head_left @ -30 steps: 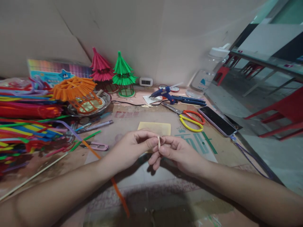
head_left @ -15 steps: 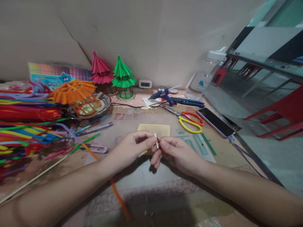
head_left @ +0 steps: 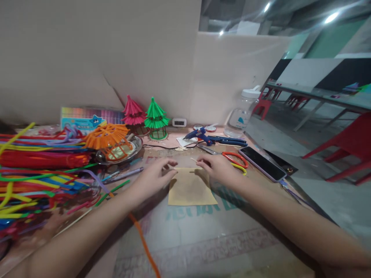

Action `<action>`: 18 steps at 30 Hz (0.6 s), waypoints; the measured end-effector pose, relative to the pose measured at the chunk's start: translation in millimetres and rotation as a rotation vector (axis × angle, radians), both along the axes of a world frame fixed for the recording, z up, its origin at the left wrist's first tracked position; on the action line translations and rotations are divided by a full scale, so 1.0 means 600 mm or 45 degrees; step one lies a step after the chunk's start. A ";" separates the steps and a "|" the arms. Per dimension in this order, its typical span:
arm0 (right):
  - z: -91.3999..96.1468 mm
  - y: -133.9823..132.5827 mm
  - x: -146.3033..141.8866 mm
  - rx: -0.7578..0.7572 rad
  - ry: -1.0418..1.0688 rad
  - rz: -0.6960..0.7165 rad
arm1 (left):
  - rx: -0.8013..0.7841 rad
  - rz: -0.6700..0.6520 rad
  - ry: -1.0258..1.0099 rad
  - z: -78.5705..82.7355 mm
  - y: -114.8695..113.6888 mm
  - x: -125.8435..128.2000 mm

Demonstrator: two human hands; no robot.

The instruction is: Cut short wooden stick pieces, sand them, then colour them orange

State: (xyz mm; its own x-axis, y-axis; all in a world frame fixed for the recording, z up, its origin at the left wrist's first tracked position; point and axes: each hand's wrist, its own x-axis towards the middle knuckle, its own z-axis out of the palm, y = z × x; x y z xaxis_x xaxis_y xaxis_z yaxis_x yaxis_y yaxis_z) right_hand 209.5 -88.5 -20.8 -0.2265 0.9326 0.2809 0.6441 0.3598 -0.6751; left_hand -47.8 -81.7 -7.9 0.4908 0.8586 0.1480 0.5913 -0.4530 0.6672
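Between the thumb and fingers of my right hand (head_left: 216, 166) is a short pale wooden stick (head_left: 193, 159), its end pointing left. My left hand (head_left: 158, 172) hovers at the left edge of a yellow sheet (head_left: 191, 189), thumb and fingers apart with nothing between them. The sheet lies flat on the covered table below both hands, and the right hand's shadow falls on it. Beyond the hands, several small pale stick pieces (head_left: 181, 148) lie near a blue hot glue gun (head_left: 198, 134).
Scissors (head_left: 234, 158) and a phone (head_left: 262, 164) lie to the right, by a water bottle (head_left: 240, 116). Pipe cleaners (head_left: 43, 158) pile up at left. Green (head_left: 156, 117), pink (head_left: 135, 114) and orange (head_left: 107, 137) pavilion models stand behind; an orange pipe cleaner (head_left: 142, 235) passes under my left arm.
My hands have separated, the left moving off the stick while the right keeps it. More of the yellow sheet shows between them. The camera has tilted up.
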 end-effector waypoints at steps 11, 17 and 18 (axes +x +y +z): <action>-0.014 -0.026 0.029 -0.162 0.077 -0.010 | 0.091 -0.179 0.249 -0.027 -0.008 -0.001; -0.024 -0.047 0.031 -0.357 0.271 -0.011 | 0.037 -0.099 0.071 -0.016 -0.024 0.015; -0.026 -0.045 0.028 -0.408 0.324 0.017 | 0.036 -0.086 0.039 -0.013 -0.027 0.017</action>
State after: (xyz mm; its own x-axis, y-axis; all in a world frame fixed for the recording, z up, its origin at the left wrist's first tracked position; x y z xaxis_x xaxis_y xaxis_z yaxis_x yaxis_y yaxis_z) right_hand 226.4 -115.5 -36.4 -0.1997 0.9795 0.0251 0.4385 0.1122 -0.8917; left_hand -37.7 -97.8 -15.9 0.5519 0.8192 0.1558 0.5788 -0.5109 0.6355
